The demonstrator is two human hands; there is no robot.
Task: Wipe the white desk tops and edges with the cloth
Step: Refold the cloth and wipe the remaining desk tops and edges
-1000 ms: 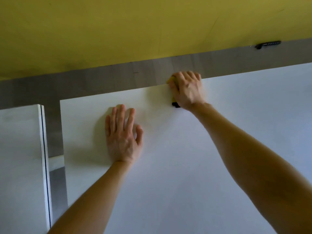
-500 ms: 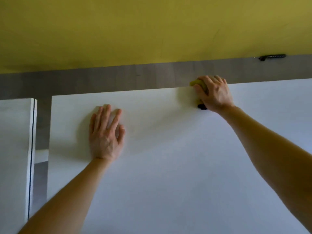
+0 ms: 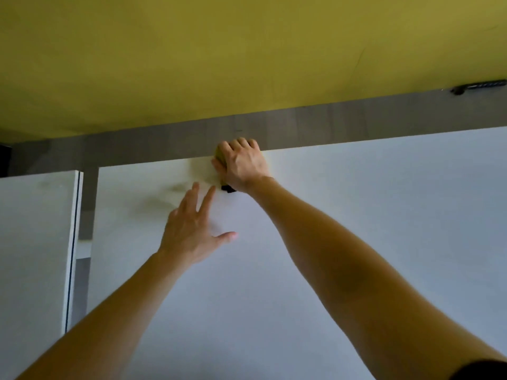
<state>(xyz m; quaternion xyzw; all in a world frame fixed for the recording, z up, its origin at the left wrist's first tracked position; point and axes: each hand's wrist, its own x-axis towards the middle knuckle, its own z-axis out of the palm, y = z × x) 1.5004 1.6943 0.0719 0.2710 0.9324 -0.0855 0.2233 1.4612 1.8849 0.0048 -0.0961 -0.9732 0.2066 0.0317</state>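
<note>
One cloth point(image 3: 218, 154) | right hand point(image 3: 242, 163) grips it at desk point(image 3: 370, 215) edge — left hand point(image 3: 189, 231) splayed

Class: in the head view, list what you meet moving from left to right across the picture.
Left white desk → grey floor gap → left hand → right hand gripping the yellow cloth → black object at far right.

A yellow wall point(image 3: 247, 50) meets a grey wood-grain floor strip point(image 3: 356, 124); a slender dark object point(image 3: 478, 87) lies along their junction at far right.
</note>
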